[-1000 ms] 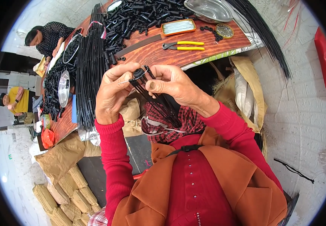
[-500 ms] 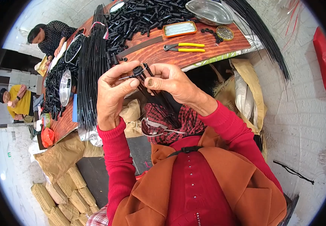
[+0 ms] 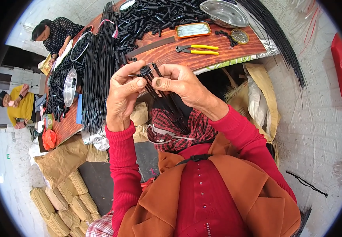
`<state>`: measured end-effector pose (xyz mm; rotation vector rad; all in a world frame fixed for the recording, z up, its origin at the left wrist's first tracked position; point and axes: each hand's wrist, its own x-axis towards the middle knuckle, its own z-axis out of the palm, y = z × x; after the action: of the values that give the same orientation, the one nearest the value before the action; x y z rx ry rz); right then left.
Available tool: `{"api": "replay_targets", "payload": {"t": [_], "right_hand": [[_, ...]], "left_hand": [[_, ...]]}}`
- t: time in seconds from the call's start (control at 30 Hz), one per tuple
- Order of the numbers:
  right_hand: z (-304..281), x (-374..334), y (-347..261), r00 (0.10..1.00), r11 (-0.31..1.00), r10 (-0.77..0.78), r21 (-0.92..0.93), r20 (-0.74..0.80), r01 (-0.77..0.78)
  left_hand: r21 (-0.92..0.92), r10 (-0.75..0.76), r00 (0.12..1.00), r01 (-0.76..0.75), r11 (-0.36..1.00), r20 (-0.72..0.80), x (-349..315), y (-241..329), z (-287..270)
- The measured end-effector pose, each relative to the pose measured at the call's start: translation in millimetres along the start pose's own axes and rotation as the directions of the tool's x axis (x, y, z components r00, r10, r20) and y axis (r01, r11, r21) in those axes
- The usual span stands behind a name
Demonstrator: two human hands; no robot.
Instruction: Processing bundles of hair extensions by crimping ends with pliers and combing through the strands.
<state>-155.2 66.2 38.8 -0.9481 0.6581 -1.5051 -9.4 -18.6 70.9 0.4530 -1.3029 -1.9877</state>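
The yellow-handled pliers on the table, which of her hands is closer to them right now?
Right. The right hand is just below the yellow-handled pliers, near the wooden table edge. The left hand sits further left, and both hands pinch the small black hub with thin black rods.

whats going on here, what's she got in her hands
A person in red sleeves holds a small black hub with thin black rods fanning down from it. The left hand and right hand both pinch it in front of the chest, above a wooden table. On the table lie a pile of black tubes, a long rod bundle, yellow-handled pliers, a small tray and a metal bowl. Two other people sit at the far end.
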Motion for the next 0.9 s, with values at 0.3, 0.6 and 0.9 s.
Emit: {"api": "replay_targets", "payload": {"t": [0.3,0.6,0.9], "right_hand": [[0.4,-1.1,-0.9,0.999,1.0,0.015,0.011,0.029,-0.015],[-17.7,1.5,1.2,0.976,0.98,0.101,0.147,0.194,-0.131],[-20.7,6.8,5.9,0.943,0.945,0.202,0.202,0.264,-0.258]], "left_hand": [[-0.193,0.028,0.979,0.011,0.981,0.2,7.5,-17.2,-22.5],[-0.194,-0.007,0.969,0.056,0.979,0.245,17.3,-16.3,-4.2],[-0.063,0.041,0.856,-0.01,0.998,0.515,33.0,-4.4,-7.0]]}}
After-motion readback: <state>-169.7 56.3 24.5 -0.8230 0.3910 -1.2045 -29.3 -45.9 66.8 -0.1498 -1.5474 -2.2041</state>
